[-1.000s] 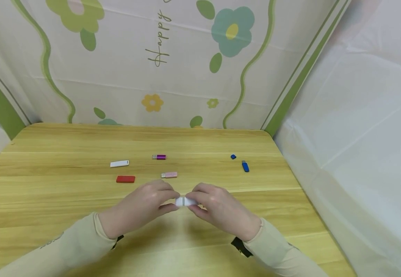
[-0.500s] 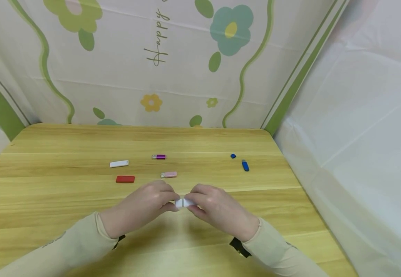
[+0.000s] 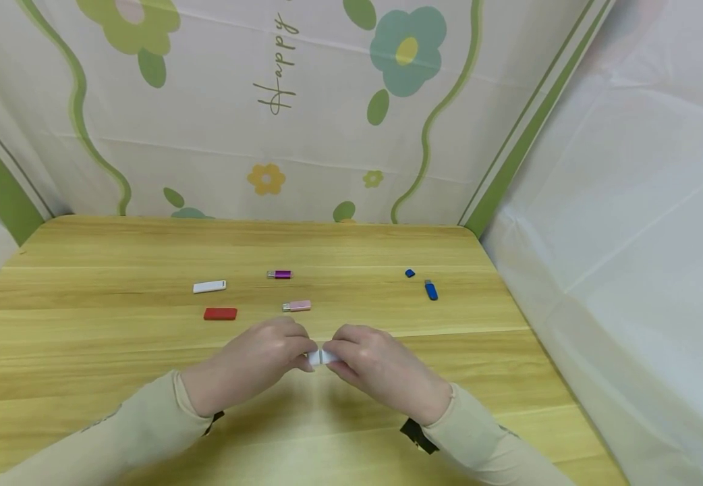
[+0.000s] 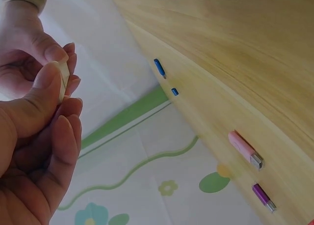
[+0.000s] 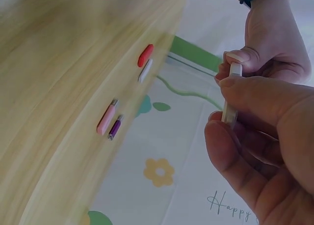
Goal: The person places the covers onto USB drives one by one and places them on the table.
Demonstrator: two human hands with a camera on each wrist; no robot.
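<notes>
Both hands pinch a small white USB stick (image 3: pixel 314 358) between them, held over the near middle of the table. My left hand (image 3: pixel 257 361) grips one end with thumb and fingers. At the other end, my right hand (image 3: pixel 382 368) has the same thumb-and-finger pinch. A thin grey line crosses the stick between the two sets of fingertips. The left wrist view shows the stick (image 4: pixel 64 80) edge-on, and in the right wrist view its narrow side (image 5: pixel 229 113) appears between the thumbs. Fingers hide much of both ends.
Beyond the hands lie a pink USB stick (image 3: pixel 297 306), a purple one (image 3: pixel 281 275), a red one (image 3: pixel 220 314) and a white one (image 3: pixel 209 287). At the right are a blue USB stick (image 3: pixel 431 291) and its cap (image 3: pixel 409 273). A flowered curtain (image 3: pixel 327 121) rises behind the wooden table (image 3: pixel 115 344).
The fingertips of both hands have come slightly closer together on the white USB stick, so less of it shows. The things on the table have not moved.
</notes>
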